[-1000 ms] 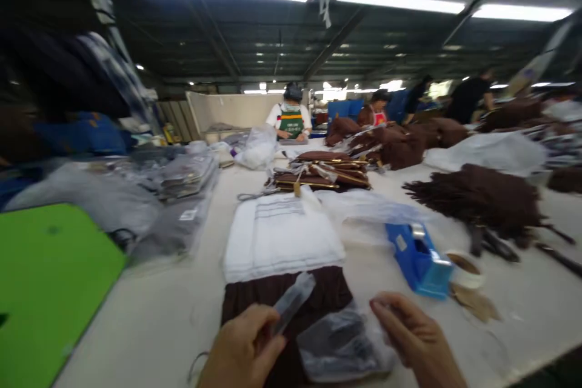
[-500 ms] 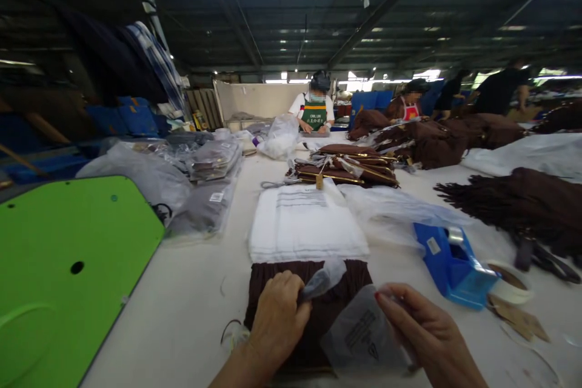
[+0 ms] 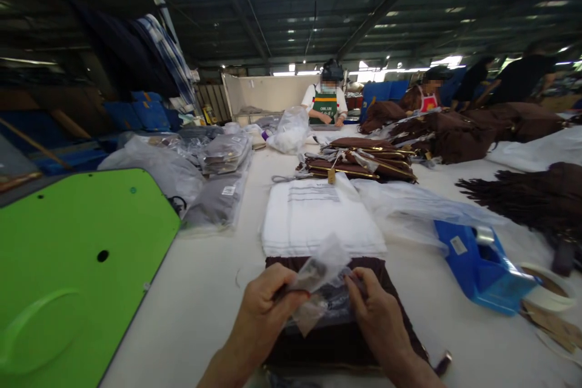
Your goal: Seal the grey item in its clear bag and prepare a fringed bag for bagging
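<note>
My left hand pinches a flat greyish piece in translucent plastic wrap, whose loose end sticks up to the right. Facing it, my right hand is closed with thumb and fingers on a clear plastic bag. The crumpled plastic spans the gap between both hands, and what lies inside it is hard to make out. Beneath them lies a dark brown fabric bag, partly hidden by my hands and the plastic. A folded white cloth-like sheet with grey lines lies just beyond it, touching its far edge.
A green panel stands at the left. Grey items in plastic bags lie beyond it. Brown zipped pouches are stacked ahead. At right are a blue tape dispenser, a tape roll and brown fringed fabric. A co-worker sits opposite.
My right hand has moved left and up, bringing the clear plastic bag against the wrapped piece in my left hand. The view has shifted slightly, so the table things appear further right.
</note>
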`<control>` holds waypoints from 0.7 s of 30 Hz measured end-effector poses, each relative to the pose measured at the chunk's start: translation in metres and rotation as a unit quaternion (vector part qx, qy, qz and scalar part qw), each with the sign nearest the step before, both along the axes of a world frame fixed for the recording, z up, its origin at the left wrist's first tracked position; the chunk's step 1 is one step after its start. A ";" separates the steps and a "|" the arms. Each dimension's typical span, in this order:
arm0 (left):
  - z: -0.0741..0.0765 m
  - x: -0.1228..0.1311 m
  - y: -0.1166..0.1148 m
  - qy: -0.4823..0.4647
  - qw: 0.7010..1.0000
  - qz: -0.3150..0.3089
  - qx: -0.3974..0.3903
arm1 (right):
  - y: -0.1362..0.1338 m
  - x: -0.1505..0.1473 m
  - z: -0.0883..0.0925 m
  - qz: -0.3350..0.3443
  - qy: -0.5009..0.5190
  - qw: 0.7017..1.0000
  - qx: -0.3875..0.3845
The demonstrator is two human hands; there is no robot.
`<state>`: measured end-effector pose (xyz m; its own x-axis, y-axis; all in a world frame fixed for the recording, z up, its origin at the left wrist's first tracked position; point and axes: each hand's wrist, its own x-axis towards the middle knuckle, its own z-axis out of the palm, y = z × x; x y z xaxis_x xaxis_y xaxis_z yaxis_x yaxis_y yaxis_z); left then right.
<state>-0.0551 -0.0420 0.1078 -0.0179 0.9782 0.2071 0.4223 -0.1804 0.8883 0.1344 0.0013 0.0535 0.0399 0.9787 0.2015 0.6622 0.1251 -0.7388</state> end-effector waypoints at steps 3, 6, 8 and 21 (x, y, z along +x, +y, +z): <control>-0.015 0.021 0.015 0.195 0.976 -0.089 0.033 | -0.002 0.012 -0.014 -0.007 -0.068 0.997 -0.023; -0.038 0.032 0.024 0.358 0.924 -0.131 0.030 | -0.001 0.030 -0.016 -0.011 -0.075 0.996 -0.042; -0.048 0.034 0.027 0.410 0.901 -0.140 0.035 | -0.001 0.045 -0.011 -0.040 -0.083 0.995 -0.046; -0.041 0.022 0.028 0.369 0.922 -0.091 0.069 | 0.001 0.032 -0.039 0.215 -0.264 0.874 0.347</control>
<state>-0.0332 -0.0136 0.0664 0.3392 0.9148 0.2195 0.8550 -0.3971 0.3335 0.1660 0.0022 0.0147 -0.5799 0.5150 0.6313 0.6691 0.7432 0.0083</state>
